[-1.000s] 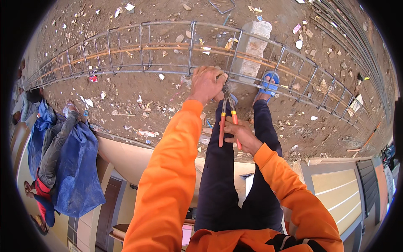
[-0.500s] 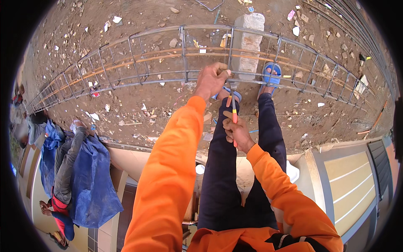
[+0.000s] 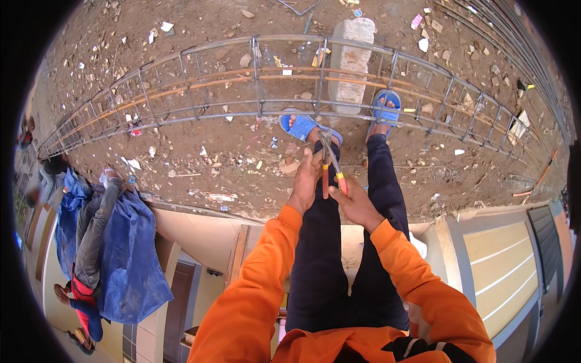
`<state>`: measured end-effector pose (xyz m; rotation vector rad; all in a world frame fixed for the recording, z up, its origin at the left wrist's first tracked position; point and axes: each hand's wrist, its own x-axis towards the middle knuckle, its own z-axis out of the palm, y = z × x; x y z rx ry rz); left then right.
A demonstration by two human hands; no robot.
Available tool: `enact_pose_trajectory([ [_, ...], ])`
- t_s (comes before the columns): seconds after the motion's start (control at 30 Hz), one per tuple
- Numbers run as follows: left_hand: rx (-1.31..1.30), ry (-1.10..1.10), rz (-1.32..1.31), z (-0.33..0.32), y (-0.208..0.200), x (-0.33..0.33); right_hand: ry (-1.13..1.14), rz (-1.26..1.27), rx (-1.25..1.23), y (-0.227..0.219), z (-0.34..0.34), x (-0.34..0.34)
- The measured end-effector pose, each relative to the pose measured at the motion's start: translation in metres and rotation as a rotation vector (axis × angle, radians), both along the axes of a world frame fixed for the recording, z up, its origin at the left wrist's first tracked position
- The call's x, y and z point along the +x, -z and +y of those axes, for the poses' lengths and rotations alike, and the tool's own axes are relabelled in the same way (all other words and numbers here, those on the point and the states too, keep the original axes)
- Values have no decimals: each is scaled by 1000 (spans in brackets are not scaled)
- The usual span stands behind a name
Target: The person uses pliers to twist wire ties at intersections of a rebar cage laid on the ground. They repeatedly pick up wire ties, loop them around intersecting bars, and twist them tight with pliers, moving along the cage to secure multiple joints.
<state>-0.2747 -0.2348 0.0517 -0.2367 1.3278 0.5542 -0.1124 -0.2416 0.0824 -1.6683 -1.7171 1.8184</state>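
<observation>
My right hand [image 3: 358, 204] is wrapped round the pincers [image 3: 328, 152], which have red and yellow handles and a metal head pointing away from me. The handles are spread apart. Close against their left side is my left hand [image 3: 307, 183], thumb up and fingers curled; whatever it may hold is too small to make out. Both hands are above my legs, on the near side of a long rebar cage [image 3: 290, 114] of bars and square ties. The cage lies across the ground, apart from both hands.
A concrete block [image 3: 351, 60] lies under the cage. My feet, in blue sandals [image 3: 386, 106], are at its near edge. Loose bars [image 3: 502, 45] lie far right. A person [image 3: 91, 254] is at left beside a blue tarp [image 3: 133, 266]. Rubble litters the soil.
My left hand has come away from the cage, back toward me, to beside the pincers. The pincers' handles have spread wider. My left foot shows more fully, farther left.
</observation>
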Motion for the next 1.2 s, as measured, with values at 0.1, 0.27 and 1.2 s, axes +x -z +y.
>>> enact_pose_trajectory([
  [0.1,59,180,22,5,3,0,-1,-121,16,14,-10,-9],
  [0.27,197,674,696,37,18,-38,602,189,-1160,-15,30,-33],
  [1.2,408,953,327,145,81,-66,946,513,-1057,-10,15,-95],
])
